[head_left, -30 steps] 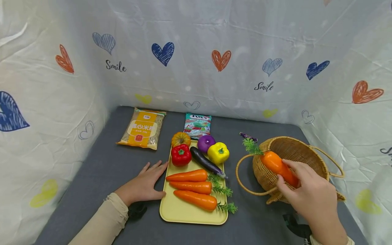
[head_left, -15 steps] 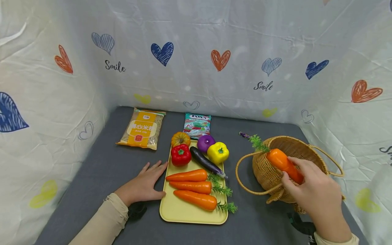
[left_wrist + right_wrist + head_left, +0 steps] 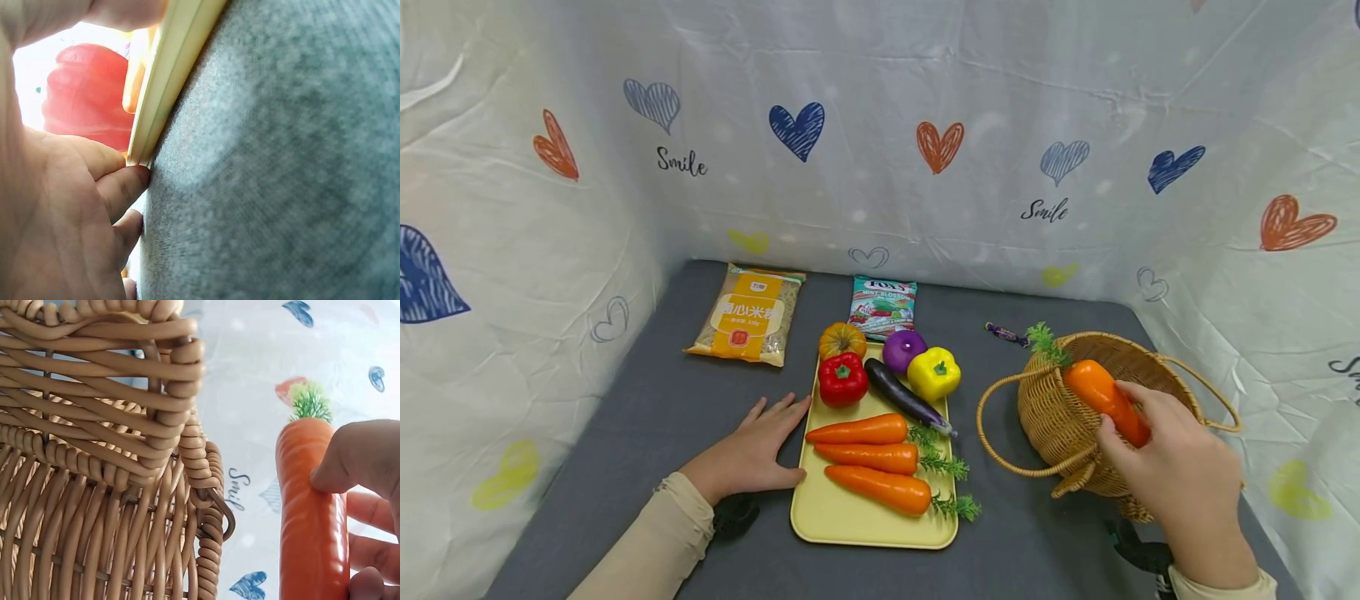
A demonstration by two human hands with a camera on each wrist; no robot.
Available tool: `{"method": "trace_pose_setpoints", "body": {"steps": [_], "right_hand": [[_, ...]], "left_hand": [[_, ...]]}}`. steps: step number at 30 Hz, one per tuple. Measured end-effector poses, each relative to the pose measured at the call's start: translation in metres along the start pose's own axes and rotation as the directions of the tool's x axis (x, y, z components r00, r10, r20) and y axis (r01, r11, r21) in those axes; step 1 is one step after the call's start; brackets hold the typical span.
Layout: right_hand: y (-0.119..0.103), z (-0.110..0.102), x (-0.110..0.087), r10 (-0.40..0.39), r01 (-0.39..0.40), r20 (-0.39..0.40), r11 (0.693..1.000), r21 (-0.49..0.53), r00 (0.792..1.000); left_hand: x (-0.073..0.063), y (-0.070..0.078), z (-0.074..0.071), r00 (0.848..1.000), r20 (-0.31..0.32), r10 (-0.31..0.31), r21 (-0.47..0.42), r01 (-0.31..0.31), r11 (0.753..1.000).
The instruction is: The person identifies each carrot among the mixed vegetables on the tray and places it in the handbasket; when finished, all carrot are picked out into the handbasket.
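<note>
My right hand (image 3: 1183,475) pinches an orange carrot (image 3: 1093,390) with a green leafy top, thumb on one side and fingers on the other. In the head view the carrot overlaps the mouth of a wicker basket (image 3: 1041,421) with two loop handles. The right wrist view has the carrot (image 3: 309,512) upright beside the woven basket wall (image 3: 94,531). My left hand (image 3: 748,454) lies spread at the left edge of a yellow tray (image 3: 865,531), fingertips and thumb at its rim. On the tray lie three carrots (image 3: 880,490), a red bell pepper (image 3: 842,382) and an eggplant (image 3: 901,396).
A yellow bell pepper (image 3: 934,375), purple onion (image 3: 904,352) and small pumpkin (image 3: 842,341) sit at the tray's far end. Behind are a grain bag (image 3: 747,317) and a candy bag (image 3: 883,307). A purple-wrapped candy (image 3: 1006,334) lies left of the basket.
My right hand has carried the carrot to the right, farther over the basket, and its leafy top has uncovered the wrapped candy. My left hand has stayed at the tray's edge.
</note>
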State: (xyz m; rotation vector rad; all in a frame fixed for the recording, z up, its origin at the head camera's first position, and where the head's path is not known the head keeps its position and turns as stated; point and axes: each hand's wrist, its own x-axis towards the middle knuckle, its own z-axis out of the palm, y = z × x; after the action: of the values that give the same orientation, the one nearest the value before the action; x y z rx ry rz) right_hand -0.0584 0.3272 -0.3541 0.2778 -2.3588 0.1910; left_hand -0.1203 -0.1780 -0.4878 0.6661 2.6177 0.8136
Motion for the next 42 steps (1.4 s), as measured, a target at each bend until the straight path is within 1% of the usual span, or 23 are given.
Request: {"method": "trace_pose_setpoints", "body": {"steps": [5,9,20,26,33,42], "right_hand": [[0.002,0.000,0.000,0.026,-0.026,-0.001,1.000,-0.013,1.000],[0.003,-0.001,0.000,0.072,-0.071,0.019,0.997,-0.026,0.997],[0.009,-0.001,-0.002,0.174,-0.172,0.047,0.984,-0.045,0.984],[0.013,0.000,-0.004,0.211,-0.208,0.061,0.977,-0.053,0.976],[0.017,0.000,-0.004,0.235,-0.229,0.085,0.970,-0.075,0.968],[0.020,0.004,-0.005,0.317,-0.299,0.173,0.947,-0.119,0.933]], "left_hand": [[-0.001,0.001,0.000,1.000,-0.003,0.000,-0.002,0.000,1.000],[0.000,0.001,0.000,1.000,0.001,-0.008,0.007,0.008,1.000],[0.001,0.001,0.001,1.000,0.008,-0.014,0.005,0.014,1.000],[0.002,0.000,0.001,1.000,0.008,-0.015,0.004,0.015,1.000],[0.002,0.000,0.000,1.000,0.005,-0.012,0.007,0.012,1.000],[0.000,0.002,0.000,1.000,0.015,-0.018,-0.006,0.018,1.000]]}}
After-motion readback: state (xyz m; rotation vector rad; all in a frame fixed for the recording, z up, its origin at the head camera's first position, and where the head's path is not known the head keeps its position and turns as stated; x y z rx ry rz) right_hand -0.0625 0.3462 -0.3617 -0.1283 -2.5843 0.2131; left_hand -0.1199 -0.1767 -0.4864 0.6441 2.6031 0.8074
